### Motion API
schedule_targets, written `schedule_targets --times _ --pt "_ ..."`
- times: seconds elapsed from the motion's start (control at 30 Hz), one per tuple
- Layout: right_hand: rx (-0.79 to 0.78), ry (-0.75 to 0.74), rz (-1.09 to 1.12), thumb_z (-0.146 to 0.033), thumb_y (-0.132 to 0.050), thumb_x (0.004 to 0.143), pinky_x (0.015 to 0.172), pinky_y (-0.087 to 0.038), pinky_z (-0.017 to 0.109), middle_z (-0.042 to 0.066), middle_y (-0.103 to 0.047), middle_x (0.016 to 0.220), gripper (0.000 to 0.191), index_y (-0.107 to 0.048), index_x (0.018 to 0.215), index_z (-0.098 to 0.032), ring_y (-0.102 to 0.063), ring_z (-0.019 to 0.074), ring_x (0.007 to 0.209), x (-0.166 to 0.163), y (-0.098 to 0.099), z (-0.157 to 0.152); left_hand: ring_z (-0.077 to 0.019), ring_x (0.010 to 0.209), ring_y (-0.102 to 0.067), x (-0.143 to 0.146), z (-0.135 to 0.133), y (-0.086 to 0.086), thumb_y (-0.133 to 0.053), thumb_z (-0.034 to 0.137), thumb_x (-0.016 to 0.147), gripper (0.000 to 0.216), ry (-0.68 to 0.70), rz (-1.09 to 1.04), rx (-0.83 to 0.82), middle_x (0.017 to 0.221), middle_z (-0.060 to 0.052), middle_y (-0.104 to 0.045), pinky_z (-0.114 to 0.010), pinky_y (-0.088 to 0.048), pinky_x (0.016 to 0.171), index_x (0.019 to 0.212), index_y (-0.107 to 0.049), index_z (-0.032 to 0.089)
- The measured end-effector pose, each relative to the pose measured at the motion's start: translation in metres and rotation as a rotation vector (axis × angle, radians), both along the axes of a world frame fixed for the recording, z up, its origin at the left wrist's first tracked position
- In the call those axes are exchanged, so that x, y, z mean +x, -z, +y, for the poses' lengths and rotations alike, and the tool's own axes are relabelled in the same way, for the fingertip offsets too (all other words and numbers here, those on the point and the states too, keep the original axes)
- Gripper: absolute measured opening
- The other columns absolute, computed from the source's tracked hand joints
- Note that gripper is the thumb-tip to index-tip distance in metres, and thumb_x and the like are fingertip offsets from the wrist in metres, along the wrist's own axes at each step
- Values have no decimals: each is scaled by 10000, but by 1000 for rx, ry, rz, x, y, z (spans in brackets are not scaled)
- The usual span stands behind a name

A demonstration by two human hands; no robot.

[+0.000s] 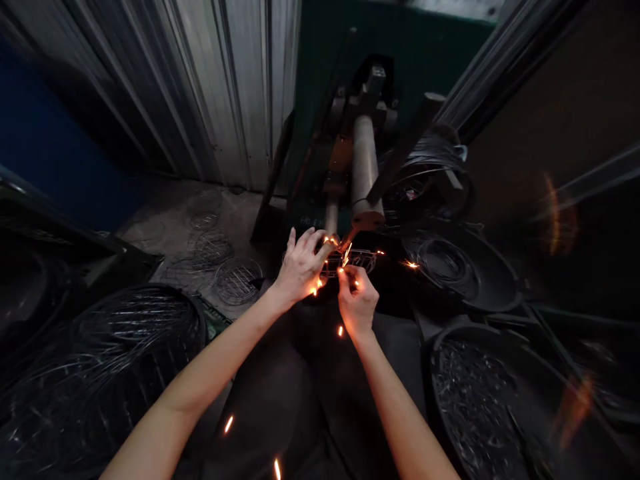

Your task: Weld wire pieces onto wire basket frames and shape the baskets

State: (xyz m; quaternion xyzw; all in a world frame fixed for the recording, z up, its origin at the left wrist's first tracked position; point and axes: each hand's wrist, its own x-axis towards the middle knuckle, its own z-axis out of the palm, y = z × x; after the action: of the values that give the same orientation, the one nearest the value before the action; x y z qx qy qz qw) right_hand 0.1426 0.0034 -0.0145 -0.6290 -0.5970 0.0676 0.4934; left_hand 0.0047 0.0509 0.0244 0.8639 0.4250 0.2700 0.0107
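Both my hands hold a small round wire grid [361, 260] under the tip of a spot-welding machine [363, 172]. My left hand [300, 267] rests on the grid's left side with fingers partly spread and the thumb near the electrode. My right hand [356, 299] pinches the near edge of the grid, fingers closed. Orange sparks fly from the contact point between the hands and drop toward my lap.
Finished wire grids [235, 279] lie on the concrete floor at the left. A black tub of wire rings [105, 347] sits lower left. Dark bins with wire pieces [480, 393] and coils [445, 257] stand at the right. A corrugated metal wall [200, 87] rises behind.
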Motion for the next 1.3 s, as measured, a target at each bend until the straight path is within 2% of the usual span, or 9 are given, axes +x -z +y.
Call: schedule_targets --times 0.17,0.3,0.43,0.53,0.7,0.87,1.0,1.17,1.3 --pt "23 11 16 -360 -531 864 746 -491 279 62 -680 879 226 -625 935 -167 -636 167 795 10 -13 -15 -334 1283 -367 0 6 2 -694 285 676 571 16 14 3 1336 -167 -437 -603 -180 1086 1194 -493 153" --pt "-62 182 2 -402 -582 822 770 -483 303 64 -674 909 268 -633 964 -180 -629 185 822 55 -31 -52 -344 1282 -371 -5 -1 1 -718 300 656 585 78 33 7 1335 -179 -439 -606 -191 1083 1178 -505 145" --pt "-191 368 -22 -475 -601 770 762 -478 352 73 -672 854 328 -648 905 -179 -625 218 787 114 -53 -95 -316 1344 -302 -27 -37 0 -668 250 721 467 264 38 83 1379 -144 -427 -602 -144 1106 1161 -520 196" --pt "-304 355 -15 -495 -603 745 768 -474 363 65 -675 853 329 -656 881 -200 -626 225 795 137 -57 -112 -255 1366 -279 -58 -71 5 -597 203 803 331 360 16 84 1355 -35 -484 -600 -140 1113 1112 -547 310" --pt "-613 50 3 -446 -616 716 711 -472 350 49 -692 812 278 -681 841 -206 -623 210 726 120 -20 -94 -227 1323 -365 -120 -112 26 -678 201 744 360 470 63 -26 1223 84 -583 -574 -205 1113 1000 -583 435" --pt "-740 -170 -5 -346 -599 759 818 -436 369 62 -703 907 204 -694 866 -201 -627 228 863 68 31 -52 -236 1293 -410 -165 -132 51 -696 208 710 365 479 118 -3 1150 83 -619 -565 -239 1102 955 -603 462" --pt "-916 -279 143 -335 -659 711 773 -443 353 55 -703 809 179 -702 799 -185 -629 221 807 42 58 -40 -227 1214 -506 -193 -141 67 -680 210 721 313 363 163 -192 1090 63 -649 -581 -245 1089 925 -625 441" --pt "-987 -321 382 -414 -685 676 602 -461 270 27 -672 700 270 -664 761 -158 -592 148 625 40 64 -47 -207 1235 -485 -206 -162 71 -559 190 812 301 207 -10 -316 1194 10 -617 -602 -213 1095 1051 -569 374" --pt "-1016 -307 600 -450 -730 620 555 -449 247 5 -644 676 339 -634 763 -157 -553 121 583 39 67 -53 -213 1172 -533 -184 -173 61 -559 264 823 430 -254 -537 -400 1197 -94 -589 -485 -365 1050 1230 -428 224"
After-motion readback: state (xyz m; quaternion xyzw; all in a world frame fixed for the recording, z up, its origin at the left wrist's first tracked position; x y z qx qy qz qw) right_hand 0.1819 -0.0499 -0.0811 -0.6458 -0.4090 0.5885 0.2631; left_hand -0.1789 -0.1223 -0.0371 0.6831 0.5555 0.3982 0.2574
